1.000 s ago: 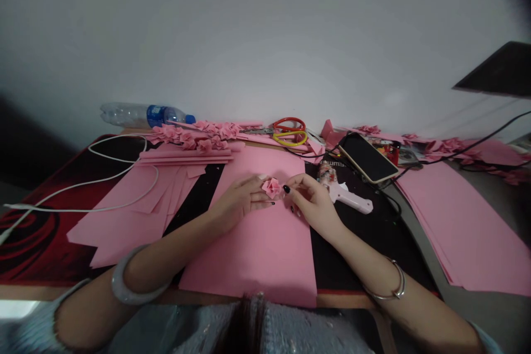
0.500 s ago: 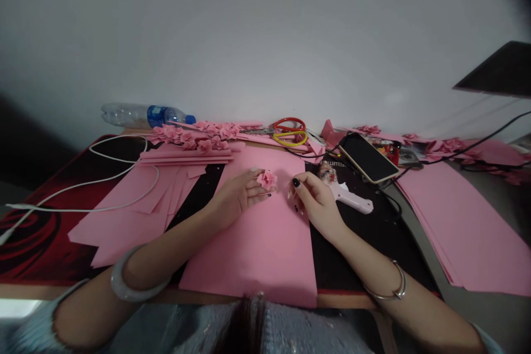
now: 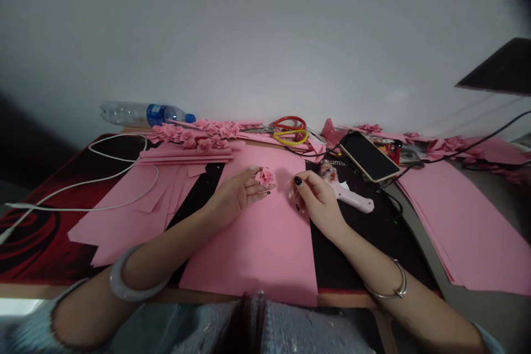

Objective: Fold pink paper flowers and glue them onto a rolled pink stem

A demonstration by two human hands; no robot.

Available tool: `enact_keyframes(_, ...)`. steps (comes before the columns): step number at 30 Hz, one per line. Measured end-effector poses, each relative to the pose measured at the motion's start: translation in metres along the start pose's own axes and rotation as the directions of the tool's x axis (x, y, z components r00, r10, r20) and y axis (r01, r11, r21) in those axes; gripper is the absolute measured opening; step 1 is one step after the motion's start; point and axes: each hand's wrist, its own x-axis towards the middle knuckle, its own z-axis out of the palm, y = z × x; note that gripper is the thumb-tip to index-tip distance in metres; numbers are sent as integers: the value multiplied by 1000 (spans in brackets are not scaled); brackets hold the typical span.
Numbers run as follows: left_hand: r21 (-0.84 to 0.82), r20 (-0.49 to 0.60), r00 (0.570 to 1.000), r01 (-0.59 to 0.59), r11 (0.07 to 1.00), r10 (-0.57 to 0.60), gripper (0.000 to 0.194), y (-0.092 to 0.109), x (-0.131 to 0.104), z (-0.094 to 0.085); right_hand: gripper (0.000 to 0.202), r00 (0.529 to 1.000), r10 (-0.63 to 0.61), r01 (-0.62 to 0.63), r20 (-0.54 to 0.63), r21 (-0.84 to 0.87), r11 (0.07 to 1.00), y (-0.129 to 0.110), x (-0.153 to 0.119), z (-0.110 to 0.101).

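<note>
A small folded pink paper flower [image 3: 265, 177] rests in the fingers of my left hand [image 3: 233, 193], its petals facing up. My right hand [image 3: 317, 199] is a short way to the right of the flower, apart from it. Its fingers are curled in, with thumb and forefinger close together; whatever may be between them is too small to make out. Below both hands lies a large pink paper sheet [image 3: 253, 254]. Just right of my right hand is a pale pink glue gun [image 3: 354, 199] with a stained front end.
Pink paper flowers [image 3: 186, 135], rolled paper and scissors [image 3: 290, 131] line the wall side, beside a plastic bottle [image 3: 128, 114]. A phone [image 3: 369, 156] lies across black cables. Paper stacks flank the hands, left [image 3: 120, 210] and right [image 3: 468, 227]. A white cable [image 3: 78, 185] loops leftward.
Almost nothing differs. The flower in my left hand has shifted and turned very slightly; my right hand stays nearly in place.
</note>
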Motion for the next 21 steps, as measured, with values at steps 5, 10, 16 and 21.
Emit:
enact_keyframes(5, 0, -17, 1000, 1, 1000, -1, 18, 1, 0, 2, 20, 1000, 7, -7, -2, 15, 1000, 0, 0, 0)
enact_keyframes(10, 19, -12, 1000, 1, 1000, 0, 19, 1, 0, 2, 21, 1000, 4, -4, 0, 7, 1000, 0, 1, 0)
enact_keyframes(16, 45, 3, 1000, -13, 999, 13, 23, 0, 1, 0, 22, 1000, 11, -11, -5, 5, 1000, -1, 0, 0)
enact_keyframes(21, 98, -5, 996, -86, 992, 87, 29, -1, -2, 2, 21, 1000, 14, -14, -5, -2, 1000, 0, 0, 0)
